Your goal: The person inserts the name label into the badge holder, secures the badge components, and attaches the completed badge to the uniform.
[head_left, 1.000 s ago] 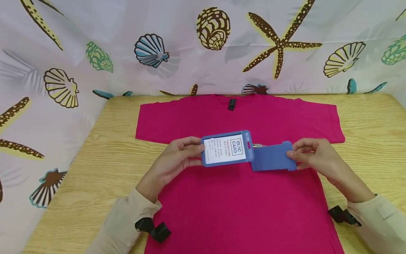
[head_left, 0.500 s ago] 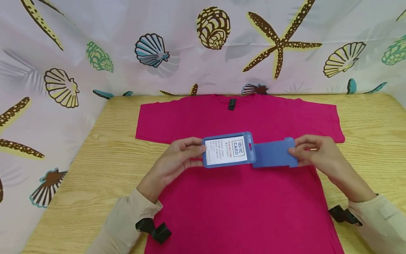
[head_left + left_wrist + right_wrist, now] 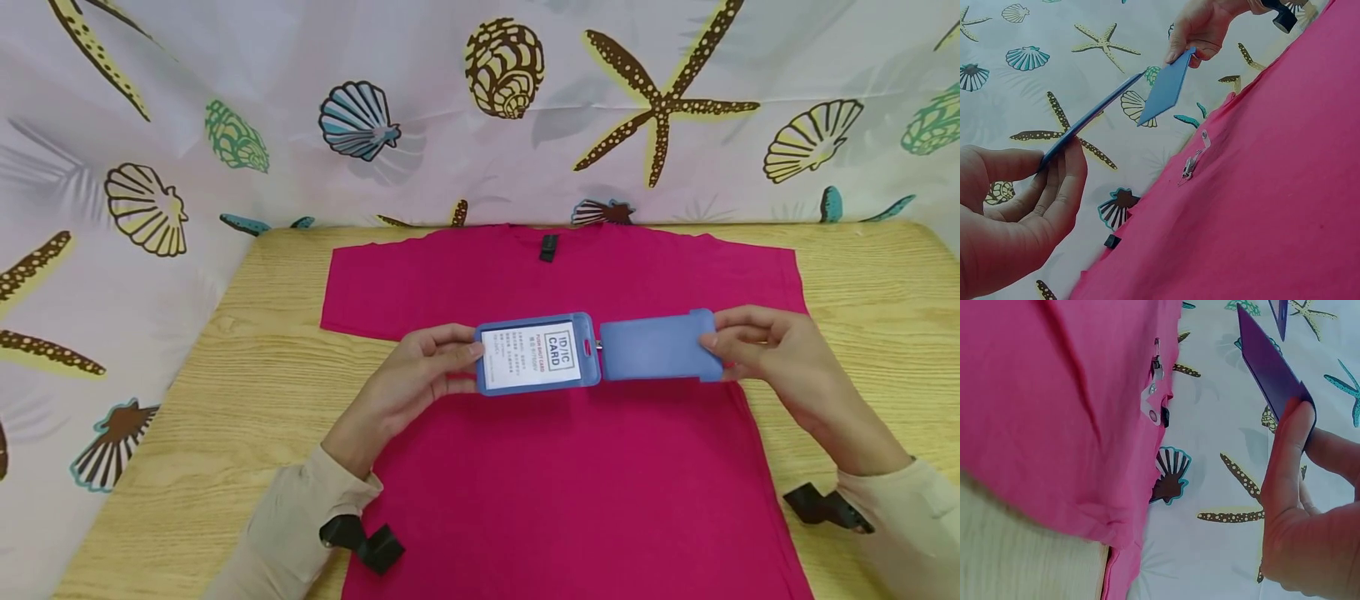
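The left hand (image 3: 405,383) pinches the outer end of the blue badge holder (image 3: 589,372), thumb over the white card (image 3: 521,358), while the right hand (image 3: 780,358) pinches the lipped end of the flat blue cover (image 3: 656,346); both pieces are up off the pink shirt (image 3: 562,467), nearly end to end and apart. The left wrist view shows them at different tilts, so matching those angles before the edges meet would likely avoid snagging a corner; gripping only the outer ends suits this, as the facing edges stay uncovered. A metal clip (image 3: 1188,167) lies on the shirt and seems best kept untouched. Sideways room looks ample over the table (image 3: 247,333), but the printed cloth (image 3: 442,67) rises at its far edge, limiting reach forward
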A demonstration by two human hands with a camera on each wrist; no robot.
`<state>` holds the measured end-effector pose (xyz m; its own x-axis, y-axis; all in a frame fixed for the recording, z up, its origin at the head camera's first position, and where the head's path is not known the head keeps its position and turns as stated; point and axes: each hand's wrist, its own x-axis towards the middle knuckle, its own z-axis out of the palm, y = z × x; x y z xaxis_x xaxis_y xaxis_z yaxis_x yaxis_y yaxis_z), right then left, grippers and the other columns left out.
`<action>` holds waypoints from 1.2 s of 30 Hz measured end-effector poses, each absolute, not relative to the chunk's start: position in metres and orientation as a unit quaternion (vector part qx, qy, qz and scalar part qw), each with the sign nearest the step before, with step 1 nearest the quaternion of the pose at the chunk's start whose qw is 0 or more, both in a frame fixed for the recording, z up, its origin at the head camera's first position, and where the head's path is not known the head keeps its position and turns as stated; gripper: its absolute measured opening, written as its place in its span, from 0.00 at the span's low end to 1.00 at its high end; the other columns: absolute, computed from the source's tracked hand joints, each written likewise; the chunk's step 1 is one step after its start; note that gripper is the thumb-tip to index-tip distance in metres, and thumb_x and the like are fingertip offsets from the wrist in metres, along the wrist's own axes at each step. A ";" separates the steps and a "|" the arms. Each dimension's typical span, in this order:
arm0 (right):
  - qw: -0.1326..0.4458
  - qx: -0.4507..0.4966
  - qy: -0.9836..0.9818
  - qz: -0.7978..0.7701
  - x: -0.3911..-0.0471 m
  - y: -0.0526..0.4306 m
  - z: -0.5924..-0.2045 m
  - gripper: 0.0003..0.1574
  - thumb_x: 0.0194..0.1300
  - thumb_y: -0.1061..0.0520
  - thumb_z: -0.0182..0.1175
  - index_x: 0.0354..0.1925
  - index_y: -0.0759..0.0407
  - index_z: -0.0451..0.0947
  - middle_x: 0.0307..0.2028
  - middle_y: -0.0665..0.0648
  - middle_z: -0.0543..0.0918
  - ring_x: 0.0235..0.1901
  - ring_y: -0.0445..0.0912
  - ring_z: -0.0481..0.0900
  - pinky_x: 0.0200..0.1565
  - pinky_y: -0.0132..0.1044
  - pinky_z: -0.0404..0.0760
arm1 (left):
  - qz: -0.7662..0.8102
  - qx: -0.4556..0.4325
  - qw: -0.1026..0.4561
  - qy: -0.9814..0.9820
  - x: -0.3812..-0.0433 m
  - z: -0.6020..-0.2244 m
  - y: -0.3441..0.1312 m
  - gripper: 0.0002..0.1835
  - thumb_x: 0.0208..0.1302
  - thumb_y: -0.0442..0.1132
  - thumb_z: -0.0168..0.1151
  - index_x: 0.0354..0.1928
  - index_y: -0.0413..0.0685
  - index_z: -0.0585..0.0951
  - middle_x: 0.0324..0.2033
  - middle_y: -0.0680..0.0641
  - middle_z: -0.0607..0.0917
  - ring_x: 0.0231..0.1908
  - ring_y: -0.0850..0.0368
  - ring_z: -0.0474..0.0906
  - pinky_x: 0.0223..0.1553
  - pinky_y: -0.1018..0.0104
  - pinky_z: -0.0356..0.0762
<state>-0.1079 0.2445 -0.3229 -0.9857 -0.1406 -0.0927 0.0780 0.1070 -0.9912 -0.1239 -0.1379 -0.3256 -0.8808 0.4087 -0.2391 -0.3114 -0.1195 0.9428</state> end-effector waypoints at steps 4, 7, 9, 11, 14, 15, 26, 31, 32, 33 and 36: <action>0.095 -0.012 0.707 -0.701 -0.108 0.248 -0.321 0.08 0.65 0.65 0.61 0.40 0.53 0.82 0.33 0.50 0.86 0.28 0.42 0.83 0.34 0.31 0.84 | 0.747 0.036 0.240 0.618 -0.124 -0.326 -0.138 0.13 0.68 0.29 0.53 0.52 0.33 0.73 0.45 0.44 0.80 0.41 0.52 0.81 0.43 0.61 0.83; 0.102 -0.016 0.680 -0.726 -0.109 0.249 -0.321 0.09 0.66 0.67 0.59 0.40 0.55 0.82 0.34 0.51 0.85 0.29 0.42 0.83 0.35 0.31 0.83 | 0.748 0.037 0.241 0.617 -0.124 -0.326 -0.138 0.13 0.68 0.29 0.53 0.52 0.33 0.73 0.45 0.44 0.80 0.42 0.51 0.80 0.43 0.60 0.83; 0.107 -0.028 0.660 -0.743 -0.109 0.249 -0.321 0.11 0.67 0.68 0.57 0.41 0.56 0.82 0.35 0.52 0.85 0.29 0.42 0.84 0.35 0.31 0.83 | 0.749 0.038 0.241 0.616 -0.123 -0.327 -0.137 0.13 0.68 0.29 0.53 0.52 0.33 0.73 0.46 0.44 0.80 0.42 0.51 0.80 0.43 0.60 0.83; 0.112 -0.041 0.642 -0.757 -0.109 0.249 -0.321 0.13 0.67 0.70 0.55 0.41 0.57 0.82 0.35 0.52 0.85 0.29 0.43 0.84 0.35 0.31 0.83 | 0.749 0.039 0.242 0.616 -0.123 -0.327 -0.137 0.13 0.68 0.29 0.53 0.53 0.33 0.73 0.46 0.44 0.80 0.42 0.51 0.80 0.44 0.60 0.83; 0.118 -0.056 0.625 -0.770 -0.108 0.249 -0.322 0.14 0.68 0.71 0.53 0.42 0.58 0.82 0.34 0.53 0.85 0.29 0.43 0.84 0.35 0.31 0.83 | 0.748 0.040 0.242 0.617 -0.123 -0.327 -0.137 0.13 0.68 0.29 0.53 0.53 0.33 0.73 0.46 0.44 0.80 0.42 0.51 0.80 0.44 0.60 0.83; 0.121 -0.060 0.623 -0.770 -0.108 0.249 -0.323 0.14 0.68 0.71 0.53 0.42 0.58 0.82 0.34 0.52 0.85 0.29 0.43 0.84 0.35 0.31 0.83 | 0.748 0.041 0.242 0.617 -0.123 -0.327 -0.137 0.13 0.68 0.29 0.53 0.53 0.33 0.73 0.46 0.44 0.80 0.42 0.51 0.80 0.44 0.60 0.83; 0.141 -0.076 0.628 -0.761 -0.099 0.233 -0.324 0.14 0.68 0.70 0.53 0.43 0.57 0.81 0.35 0.52 0.86 0.30 0.43 0.84 0.36 0.33 0.84 | 0.752 0.046 0.247 0.609 -0.122 -0.329 -0.135 0.12 0.68 0.28 0.53 0.51 0.34 0.74 0.45 0.45 0.81 0.41 0.52 0.81 0.42 0.60 0.83; 0.129 -0.073 0.640 -0.754 -0.097 0.229 -0.325 0.13 0.67 0.71 0.54 0.43 0.57 0.80 0.34 0.52 0.86 0.30 0.43 0.84 0.35 0.33 0.84 | 0.753 0.049 0.251 0.607 -0.121 -0.329 -0.135 0.12 0.68 0.28 0.53 0.52 0.34 0.74 0.45 0.44 0.81 0.41 0.52 0.81 0.42 0.60 0.83; 0.127 -0.073 0.642 -0.753 -0.098 0.229 -0.325 0.13 0.67 0.71 0.54 0.43 0.57 0.80 0.34 0.52 0.86 0.30 0.43 0.84 0.35 0.33 0.83 | 0.753 0.049 0.251 0.607 -0.121 -0.329 -0.135 0.12 0.68 0.28 0.53 0.52 0.34 0.74 0.45 0.44 0.81 0.41 0.52 0.81 0.42 0.60 0.83; 0.125 -0.073 0.644 -0.752 -0.098 0.228 -0.326 0.13 0.67 0.71 0.54 0.43 0.57 0.80 0.34 0.52 0.86 0.30 0.43 0.84 0.35 0.33 0.83 | 0.753 0.049 0.252 0.607 -0.121 -0.329 -0.134 0.13 0.68 0.28 0.53 0.52 0.33 0.74 0.45 0.44 0.81 0.41 0.52 0.81 0.42 0.60 0.83; 0.119 -0.068 0.655 -0.743 -0.097 0.227 -0.326 0.13 0.66 0.71 0.55 0.42 0.57 0.80 0.34 0.52 0.85 0.31 0.43 0.83 0.35 0.33 0.83 | 0.752 0.050 0.253 0.607 -0.120 -0.330 -0.134 0.13 0.68 0.28 0.53 0.52 0.33 0.74 0.45 0.44 0.81 0.41 0.52 0.81 0.43 0.59 0.83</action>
<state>-0.0972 0.2267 -0.3265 -0.9625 -0.2657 -0.0541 0.0870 -0.1137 -0.9897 -0.1204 -0.1337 -0.3296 -0.8666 0.4412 -0.2332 -0.3209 -0.1350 0.9374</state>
